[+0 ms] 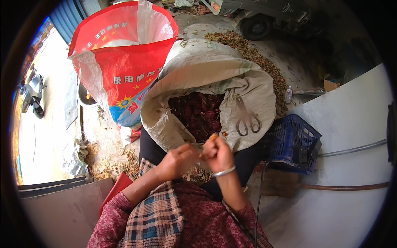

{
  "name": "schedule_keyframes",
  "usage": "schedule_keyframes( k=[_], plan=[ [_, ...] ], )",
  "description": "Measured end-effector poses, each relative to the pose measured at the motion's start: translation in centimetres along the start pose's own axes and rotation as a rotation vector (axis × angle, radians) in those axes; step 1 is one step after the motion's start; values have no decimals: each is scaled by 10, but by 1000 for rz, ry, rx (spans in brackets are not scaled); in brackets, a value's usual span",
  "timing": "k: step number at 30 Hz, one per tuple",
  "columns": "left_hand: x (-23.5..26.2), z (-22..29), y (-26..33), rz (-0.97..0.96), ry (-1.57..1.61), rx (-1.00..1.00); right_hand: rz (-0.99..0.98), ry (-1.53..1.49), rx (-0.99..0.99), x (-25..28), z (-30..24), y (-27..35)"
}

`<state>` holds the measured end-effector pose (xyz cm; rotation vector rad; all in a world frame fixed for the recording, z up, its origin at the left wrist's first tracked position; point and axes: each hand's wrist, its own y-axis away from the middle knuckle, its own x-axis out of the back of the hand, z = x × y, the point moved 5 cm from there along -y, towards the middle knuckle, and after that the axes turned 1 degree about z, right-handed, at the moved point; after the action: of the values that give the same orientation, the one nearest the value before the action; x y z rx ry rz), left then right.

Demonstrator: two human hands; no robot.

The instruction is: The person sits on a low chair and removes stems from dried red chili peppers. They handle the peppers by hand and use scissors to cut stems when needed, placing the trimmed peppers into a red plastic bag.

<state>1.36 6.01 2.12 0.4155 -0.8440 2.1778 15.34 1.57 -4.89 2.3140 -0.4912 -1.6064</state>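
Note:
My left hand [178, 160] and my right hand [218, 153] are close together over my lap, at the near rim of a white woven sack [252, 89]. Both have their fingers closed, and motion smears the left one. Whatever is pinched between them is too small and hidden to name. Something orange shows at a fingertip of the right hand, and a silver bangle [223, 171] circles that wrist. Inside the sack, its rim rolled down, lies a heap of dark red dried chilies [198, 113]. Scissors [247, 120] rest on the sack's right fold, handles toward me.
Left of the sack stands a tall red plastic bag [136, 62], open at the top. A blue plastic crate [291, 142] sits at the right. Stems and scraps [248, 51] litter the floor behind, near a wheeled vehicle [256, 27]. A scooter [34, 95] is parked far left.

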Motion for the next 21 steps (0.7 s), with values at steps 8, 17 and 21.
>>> schedule_keyframes(
  k=[8,17,21],
  plan=[
    [17,-41,19,75,101,369,-296,1356,-54,69,17,-13],
    [-2,-76,40,43,53,607,272,1958,519,113,21,-152],
    [5,-80,36,14,107,645,402,2216,414,121,50,-195]
  ],
)
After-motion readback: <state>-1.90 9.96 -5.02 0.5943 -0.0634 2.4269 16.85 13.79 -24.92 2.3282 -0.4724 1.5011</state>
